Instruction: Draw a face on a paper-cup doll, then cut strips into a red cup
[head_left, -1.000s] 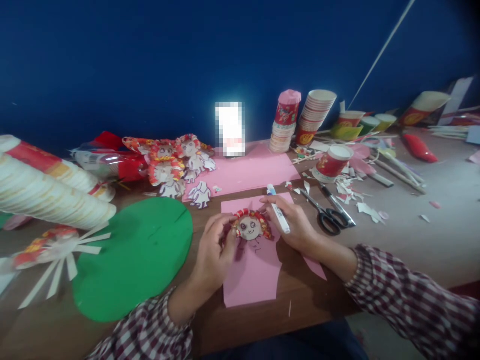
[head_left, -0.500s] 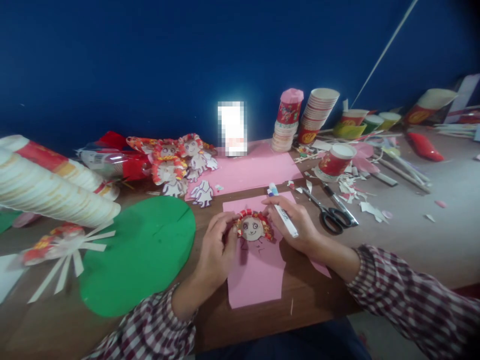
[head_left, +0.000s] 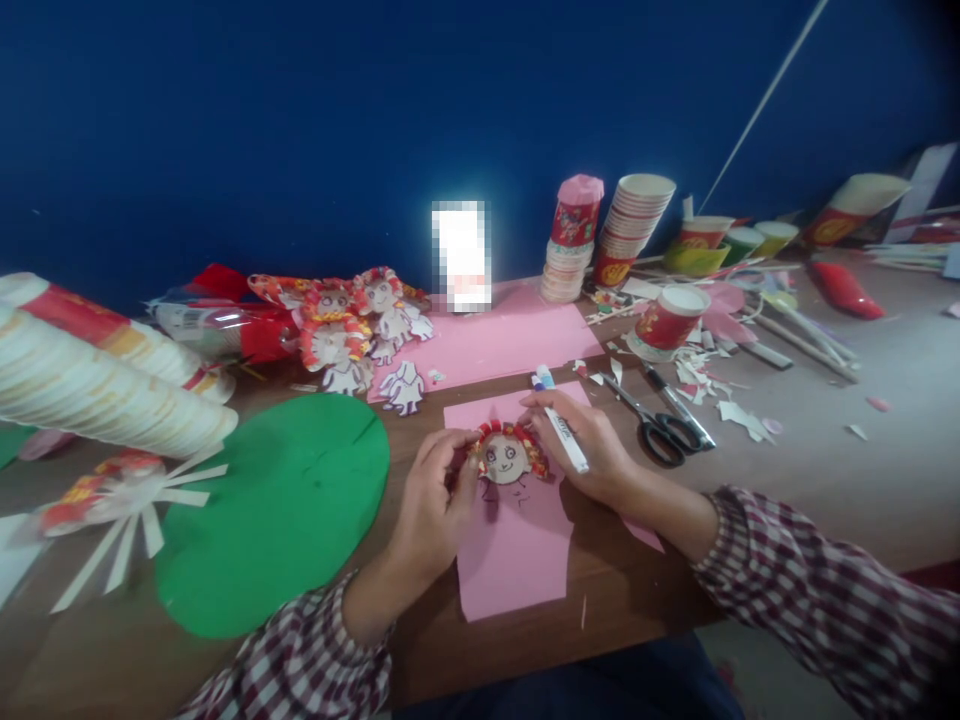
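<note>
A round paper-cup face [head_left: 507,460] with drawn eyes, a smile and curled red-and-yellow hair lies over a pink paper sheet [head_left: 514,570]. Dark pen strokes show on the sheet just below it. My left hand [head_left: 435,490] pinches the face's left edge between thumb and fingers. At the opposite side, my right hand [head_left: 592,440] has a white marker [head_left: 566,438] tucked in it, slanting down toward me. Its fingertips reach the curled hair on the right; whether they press on it I cannot tell.
Scissors [head_left: 656,425], a pen [head_left: 679,405] and paper scraps [head_left: 705,375] lie to the right. Stacked paper cups [head_left: 634,230] stand behind. A green paper oval [head_left: 277,520] and tipped cup stacks [head_left: 112,380] are at left, with finished-looking paper figures [head_left: 337,335] farther back.
Almost nothing differs. The view has shifted slightly, and the marker in my right hand has tilted a little; both hands stay at the paper-cup face.
</note>
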